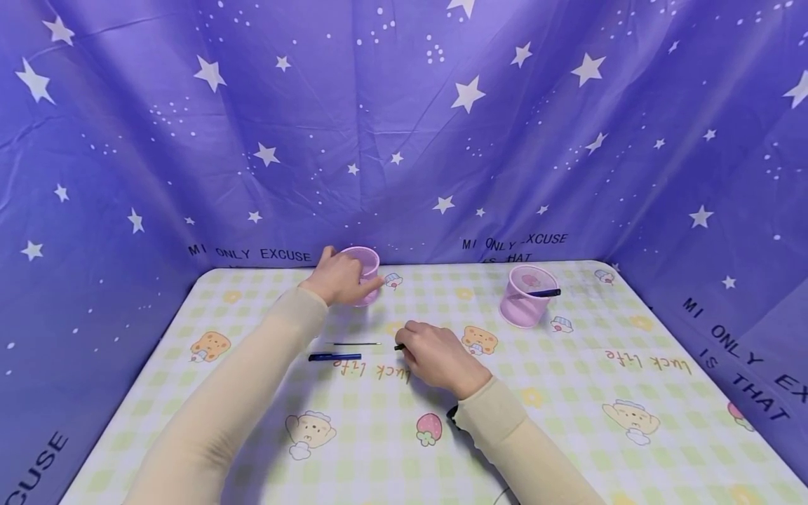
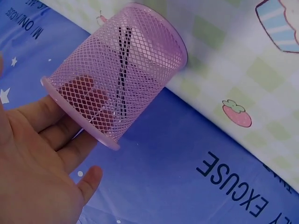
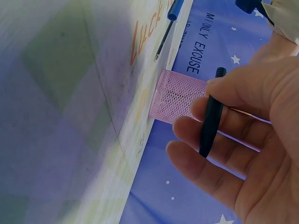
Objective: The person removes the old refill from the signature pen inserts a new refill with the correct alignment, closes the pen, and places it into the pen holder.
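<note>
My left hand (image 1: 341,277) reaches over the rim of a pink mesh pen cup (image 1: 369,263) at the back of the table. Through the mesh in the left wrist view, some of its fingers (image 2: 88,98) show inside the cup, apart from two thin dark pen refills (image 2: 124,70). The little finger stays outside. In my right hand (image 3: 252,116), a short dark pen barrel (image 3: 212,121) with a ribbed end is pinched between thumb and fingers. Left of that hand in the head view, a pen refill (image 1: 356,344) lies just behind a blue pen piece (image 1: 334,357).
A second pink mesh cup (image 1: 520,312) stands at the back right, with a dark pen (image 1: 544,293) leaning over its rim. The table wears a checked cloth (image 1: 240,449) with printed cartoons. Purple star curtains (image 1: 404,126) rise close behind and beside it.
</note>
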Motion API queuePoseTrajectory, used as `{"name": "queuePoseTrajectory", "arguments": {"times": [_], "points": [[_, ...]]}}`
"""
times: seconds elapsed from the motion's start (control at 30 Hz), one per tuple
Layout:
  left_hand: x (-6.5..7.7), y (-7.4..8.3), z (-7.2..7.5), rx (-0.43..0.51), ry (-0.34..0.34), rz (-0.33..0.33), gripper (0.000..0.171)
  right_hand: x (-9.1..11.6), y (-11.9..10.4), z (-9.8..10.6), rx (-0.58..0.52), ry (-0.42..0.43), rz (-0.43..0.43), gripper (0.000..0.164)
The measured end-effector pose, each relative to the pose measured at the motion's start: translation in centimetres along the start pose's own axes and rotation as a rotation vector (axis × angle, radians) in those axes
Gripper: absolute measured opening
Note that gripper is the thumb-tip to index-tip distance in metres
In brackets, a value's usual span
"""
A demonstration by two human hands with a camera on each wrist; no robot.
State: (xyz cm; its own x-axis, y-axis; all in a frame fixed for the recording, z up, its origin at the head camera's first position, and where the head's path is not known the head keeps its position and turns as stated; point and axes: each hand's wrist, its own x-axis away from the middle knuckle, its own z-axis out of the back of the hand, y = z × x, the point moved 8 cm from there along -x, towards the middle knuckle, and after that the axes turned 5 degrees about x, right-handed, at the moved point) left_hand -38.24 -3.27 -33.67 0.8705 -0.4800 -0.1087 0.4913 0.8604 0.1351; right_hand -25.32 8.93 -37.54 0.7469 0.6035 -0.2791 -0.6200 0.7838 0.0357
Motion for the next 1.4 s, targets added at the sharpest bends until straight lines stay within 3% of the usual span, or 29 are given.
{"name": "queuePoseTrajectory", "arguments": {"times": [0.37, 0.67, 0.97, 1.4], "points": [[-0.9, -0.3, -0.6, -0.013, -0.074, 0.044, 0.072, 0.0, 0.0, 0.1, 0.001, 0.004, 0.004, 0.014], [-1.4, -0.9, -1.6, -0.039, -0.084, 0.06, 0.085, 0.0, 0.0, 0.1, -0.008, 0.0, 0.004, 0.013], [-1.7, -0.9, -1.8, -0.044, -0.106, 0.066, 0.084, 0.0, 0.1, 0.1, -0.003, -0.004, -0.009, 0.014], [-2.4, -0.6, -1.9, -0.079, -0.075, 0.046, 0.079, 0.1, 0.1, 0.2, -0.001, 0.006, -0.005, 0.013]]}}
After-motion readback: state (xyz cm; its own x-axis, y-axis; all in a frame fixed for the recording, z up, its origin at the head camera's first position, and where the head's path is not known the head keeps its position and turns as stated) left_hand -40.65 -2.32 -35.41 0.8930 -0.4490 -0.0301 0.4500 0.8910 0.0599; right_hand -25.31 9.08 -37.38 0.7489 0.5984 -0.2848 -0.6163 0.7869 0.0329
